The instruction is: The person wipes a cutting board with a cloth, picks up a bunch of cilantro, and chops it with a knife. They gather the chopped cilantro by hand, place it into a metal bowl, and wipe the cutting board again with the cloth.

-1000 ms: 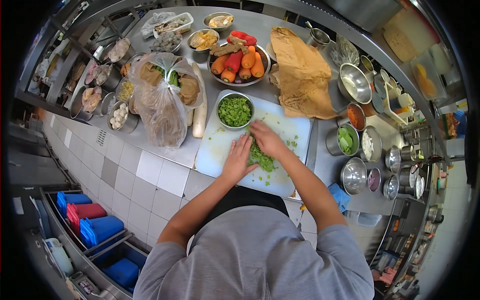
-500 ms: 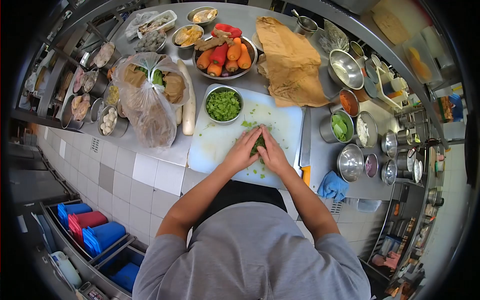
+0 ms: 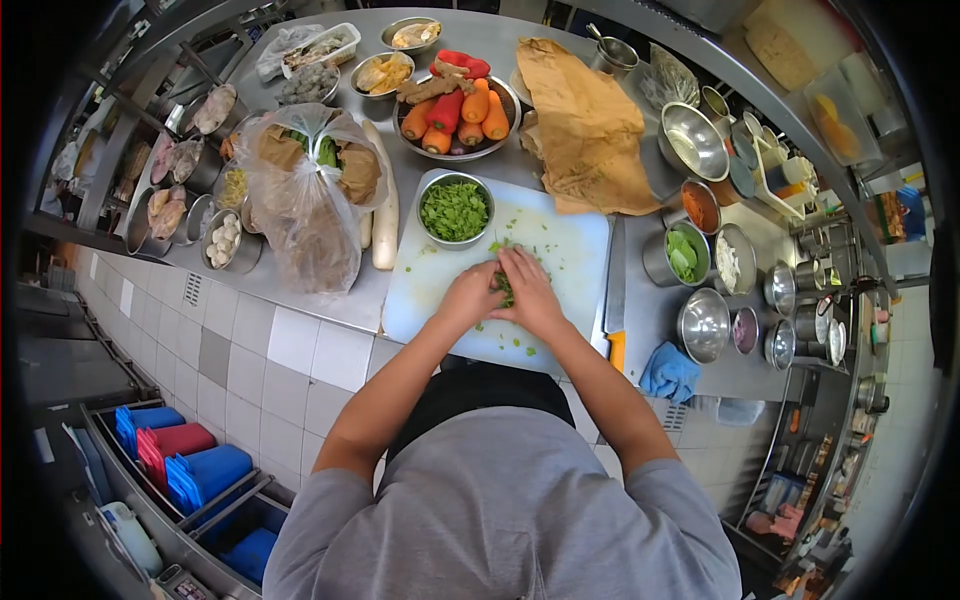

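Both my hands are cupped together low over the white cutting board (image 3: 420,290). Between them is a small heap of chopped green herbs (image 3: 506,291). My left hand (image 3: 472,297) curls in from the left, its fingertips against the greens. My right hand (image 3: 532,292) wraps round the other side, fingers bent over the pile. Just beyond them, a metal bowl (image 3: 456,243) filled with chopped herbs (image 3: 454,210) stands on the board. Loose bits of leaf lie scattered around my hands. A knife (image 3: 615,290) with a yellow handle rests along the board's right side.
At the back sits a bowl of carrots and red peppers (image 3: 458,115). Brown paper (image 3: 585,125) lies right of it. A plastic bag of produce (image 3: 310,200) and white radish (image 3: 385,220) are on the left. Several metal bowls (image 3: 704,325) and a blue cloth (image 3: 669,372) are on the right.
My hands have gone from straight, tented fingers to curled ones closing round the herbs. My left hand has shifted slightly left. The camera view has moved a little.
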Demonstrator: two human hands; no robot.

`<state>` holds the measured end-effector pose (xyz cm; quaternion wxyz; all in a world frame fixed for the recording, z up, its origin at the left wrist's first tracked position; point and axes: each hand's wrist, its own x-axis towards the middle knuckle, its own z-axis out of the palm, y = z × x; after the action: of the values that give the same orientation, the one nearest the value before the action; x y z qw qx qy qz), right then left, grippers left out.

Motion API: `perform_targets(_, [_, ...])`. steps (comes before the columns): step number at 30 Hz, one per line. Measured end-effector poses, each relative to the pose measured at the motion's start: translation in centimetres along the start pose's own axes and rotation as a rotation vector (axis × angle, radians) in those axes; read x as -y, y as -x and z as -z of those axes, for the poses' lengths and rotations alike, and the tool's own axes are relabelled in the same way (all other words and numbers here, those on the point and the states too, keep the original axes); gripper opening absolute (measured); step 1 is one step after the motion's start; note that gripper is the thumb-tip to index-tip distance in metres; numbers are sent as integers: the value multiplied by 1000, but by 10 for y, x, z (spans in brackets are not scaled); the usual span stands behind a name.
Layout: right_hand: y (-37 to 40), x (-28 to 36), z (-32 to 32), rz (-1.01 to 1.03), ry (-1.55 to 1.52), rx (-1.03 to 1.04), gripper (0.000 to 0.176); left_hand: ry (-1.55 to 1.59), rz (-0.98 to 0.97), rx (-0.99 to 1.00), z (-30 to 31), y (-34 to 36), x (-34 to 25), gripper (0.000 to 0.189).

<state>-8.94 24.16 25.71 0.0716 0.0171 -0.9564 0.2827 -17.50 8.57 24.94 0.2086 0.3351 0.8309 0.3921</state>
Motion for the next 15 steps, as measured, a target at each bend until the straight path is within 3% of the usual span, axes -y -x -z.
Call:
perform_targets(2, [-9, 5, 1, -6, 13, -21, 80, 231, 6, -71, -4, -5, -1, 40])
perform_targets(5, [-11, -18, -10, 65, -17, -43, 39, 259, 10, -201, 15, 18, -9, 27])
perform_targets(8, [-16, -11, 7, -131, -219, -137, 16, 350, 148, -208, 36, 43, 0, 22])
perform_targets(15, [-42, 15, 72, -101, -522, -288, 22, 335, 78, -337, 42, 69, 25, 14])
